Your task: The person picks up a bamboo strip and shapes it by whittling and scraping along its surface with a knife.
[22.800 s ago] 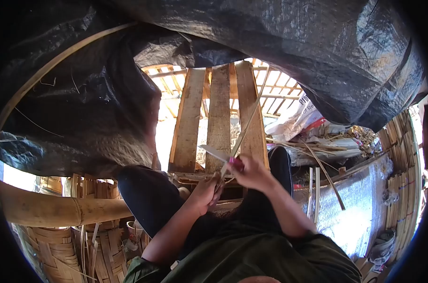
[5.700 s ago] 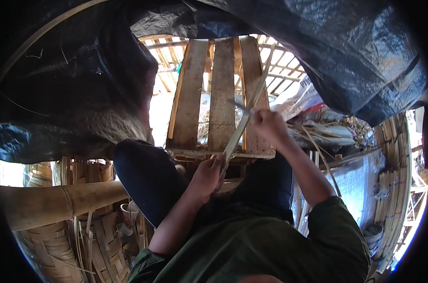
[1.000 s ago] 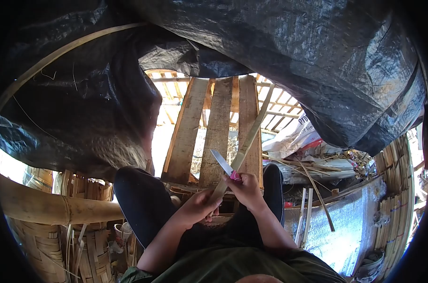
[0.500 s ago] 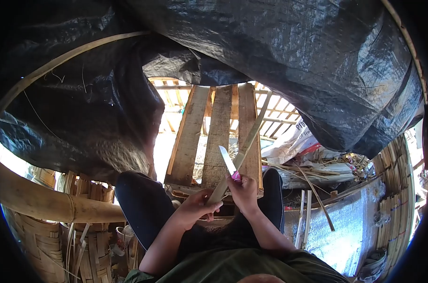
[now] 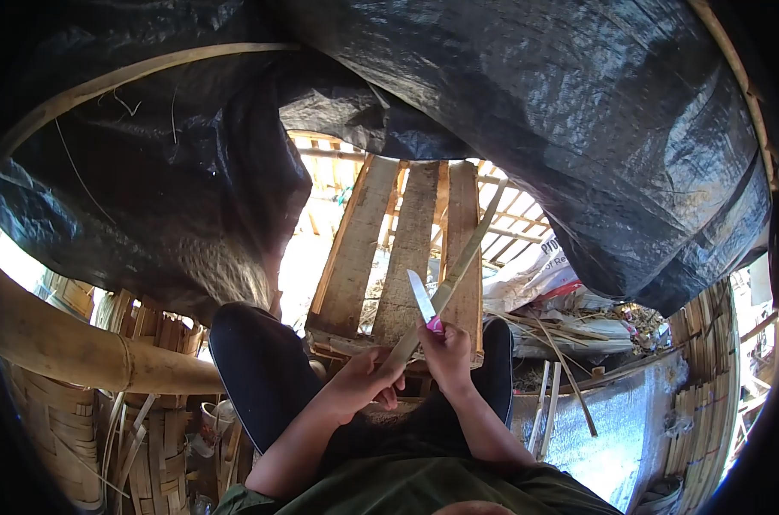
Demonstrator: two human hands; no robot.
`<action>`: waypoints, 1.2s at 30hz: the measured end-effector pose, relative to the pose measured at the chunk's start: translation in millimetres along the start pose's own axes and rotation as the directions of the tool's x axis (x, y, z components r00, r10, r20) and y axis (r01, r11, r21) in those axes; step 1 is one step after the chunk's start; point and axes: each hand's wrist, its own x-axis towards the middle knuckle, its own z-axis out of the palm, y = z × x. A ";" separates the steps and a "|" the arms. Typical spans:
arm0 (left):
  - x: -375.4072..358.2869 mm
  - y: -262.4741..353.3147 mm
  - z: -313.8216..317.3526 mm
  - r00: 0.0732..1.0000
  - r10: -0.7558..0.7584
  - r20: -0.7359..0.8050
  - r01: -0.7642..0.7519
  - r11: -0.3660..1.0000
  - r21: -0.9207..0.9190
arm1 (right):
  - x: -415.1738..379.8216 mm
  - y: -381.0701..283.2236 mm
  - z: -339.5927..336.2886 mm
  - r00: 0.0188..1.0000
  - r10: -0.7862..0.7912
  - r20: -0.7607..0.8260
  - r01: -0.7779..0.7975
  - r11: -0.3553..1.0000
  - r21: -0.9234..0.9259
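A long bamboo strip point(image 5: 465, 264) slants up and away to the right from my lap. My left hand point(image 5: 362, 382) is closed round its near end, thumb along the strip. In my right hand point(image 5: 449, 356) is a knife point(image 5: 421, 294) with a pink handle, gripped in a closed fist. Its pale blade points up and to the left, and the handle overlaps the strip in this view. Both hands are between my knees, in front of a wooden plank stand point(image 5: 411, 249).
Black tarpaulin point(image 5: 561, 94) hangs overhead and on both sides. A thick bamboo pole point(image 5: 106, 352) runs along the left, above woven bamboo baskets point(image 5: 59, 438). Printed sacks point(image 5: 540, 275) and loose strips point(image 5: 570, 378) lie at the right, near a bamboo wall point(image 5: 703, 369).
The view has shifted slightly. Both hands keep their grips on the bamboo strip and the knife, with the blade in nearly the same place against the strip.
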 end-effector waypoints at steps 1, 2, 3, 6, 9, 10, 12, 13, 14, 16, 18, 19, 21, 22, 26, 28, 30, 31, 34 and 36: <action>0.5 -1.2 -1.0 0.999 -0.044 -0.019 0.042 0.994 -0.102 | 0.4 -2.2 2.3 1.000 0.001 0.009 -0.001 1.000 -0.004; 1.4 -2.2 -1.2 0.996 -0.089 -0.029 0.082 0.975 -0.206 | 1.0 -3.8 2.6 1.000 -0.013 0.010 0.014 0.999 -0.029; 1.1 -2.6 -3.2 0.996 -0.091 -0.026 0.083 0.972 -0.219 | 0.7 -3.9 1.4 1.000 -0.026 0.009 0.027 0.998 -0.058; 1.1 9.8 -0.8 0.976 -0.202 -0.078 0.158 0.910 -0.384 | 1.8 -4.7 4.3 1.000 -0.008 0.012 0.009 0.998 -0.070; 11.3 -1.9 -9.1 0.985 -0.171 -0.034 0.150 0.932 -0.330 | 6.0 -1.4 5.4 0.998 -0.005 0.061 0.013 0.993 -0.118; 12.3 -1.7 -9.1 0.984 -0.172 -0.038 0.149 0.931 -0.334 | 7.2 -3.1 5.1 0.998 -0.005 0.067 0.013 0.993 -0.119; 16.4 0.6 -6.8 0.975 -0.218 -0.032 0.191 0.908 -0.372 | 10.3 -8.3 1.9 0.994 -0.042 0.105 0.057 0.988 -0.144; 17.9 1.7 -5.5 0.975 -0.219 -0.034 0.190 0.907 -0.375 | 13.2 -5.9 1.2 0.993 -0.041 0.109 0.057 0.988 -0.144; 18.8 2.9 -4.3 0.975 -0.212 -0.072 0.178 0.929 -0.325 | 16.4 -1.7 1.1 0.988 -0.038 0.148 0.057 0.991 -0.122; 20.7 2.2 -2.1 0.971 -0.211 -0.114 0.174 0.947 -0.271 | 21.8 5.2 -1.8 0.982 -0.031 0.188 0.049 0.994 -0.093; 23.3 -0.5 -1.6 0.963 -0.206 -0.171 0.187 0.975 -0.120 | 31.5 9.6 -8.5 0.942 0.031 0.336 -0.008 0.998 -0.069; 23.4 0.0 -2.0 0.962 -0.210 -0.176 0.192 0.975 -0.113 | 36.6 8.8 -14.0 0.942 0.031 0.335 -0.012 0.998 -0.060; 23.5 0.9 -1.6 0.967 -0.230 -0.108 0.214 0.966 -0.143 | 44.7 6.9 -28.0 0.936 0.004 0.353 0.052 0.988 -0.148; 23.5 1.2 -1.1 0.964 -0.242 -0.107 0.226 0.964 -0.138 | 48.7 14.6 -30.2 0.950 0.049 0.308 -0.012 0.993 -0.121; 26.8 1.6 2.5 0.955 -0.270 -0.120 0.248 0.953 -0.176 | 70.2 15.8 -47.5 0.938 0.139 0.317 -0.035 0.949 -0.312; 28.1 2.3 3.7 0.948 -0.284 -0.145 0.263 0.953 -0.150 | 78.1 14.9 -52.5 0.928 0.134 0.349 -0.019 0.949 -0.314; 30.3 3.4 5.3 0.944 -0.286 -0.165 0.268 0.956 -0.120 | 82.0 18.3 -56.4 0.918 0.136 0.373 -0.012 0.949 -0.316; 31.0 2.6 3.4 0.941 -0.296 -0.165 0.279 0.953 -0.115 | 83.3 19.7 -55.6 0.926 0.098 0.365 0.012 0.957 -0.289; 33.4 4.0 1.0 0.946 -0.298 -0.124 0.290 0.954 -0.081 | 86.6 17.2 -54.5 0.924 0.082 0.373 0.024 0.962 -0.272; 37.2 13.0 8.4 0.943 -0.314 -0.114 0.309 0.949 -0.053 | 87.4 14.0 -56.1 0.913 0.104 0.396 0.016 0.957 -0.290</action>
